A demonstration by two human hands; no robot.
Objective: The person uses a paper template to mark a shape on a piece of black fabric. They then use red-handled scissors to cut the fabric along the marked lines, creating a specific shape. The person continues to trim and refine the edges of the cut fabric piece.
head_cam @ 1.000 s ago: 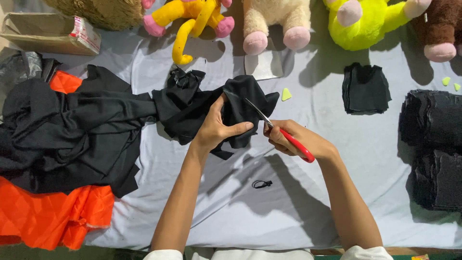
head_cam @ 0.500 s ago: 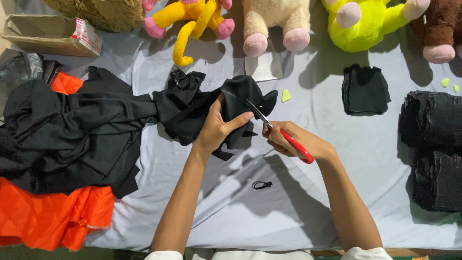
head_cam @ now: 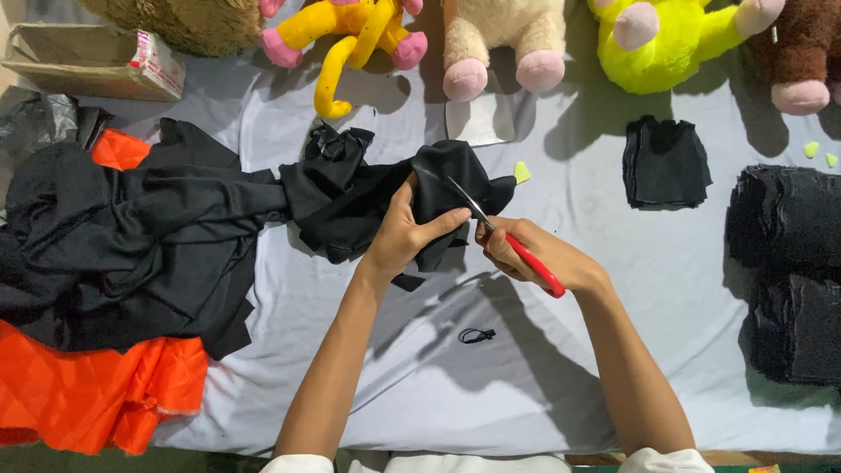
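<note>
black fabric (head_cam: pixel 368 197) lies bunched on the grey-sheeted table (head_cam: pixel 526 368), its end pinched in the left hand (head_cam: pixel 405 235). right hand (head_cam: pixel 526 254) grips red-handled scissors (head_cam: pixel 504 235) (blades on the cloth), plush toys (head_cam: pixel 499 44) beyond.

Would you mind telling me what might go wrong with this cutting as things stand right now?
The left hand grips the black fabric with its thumb close to the blades of the red-handled scissors in the right hand, so a nick seems possible. The fabric is bunched and folded, so hidden layers might get cut too. The small black loop lying loose on the grey sheet could be swept off.
</note>
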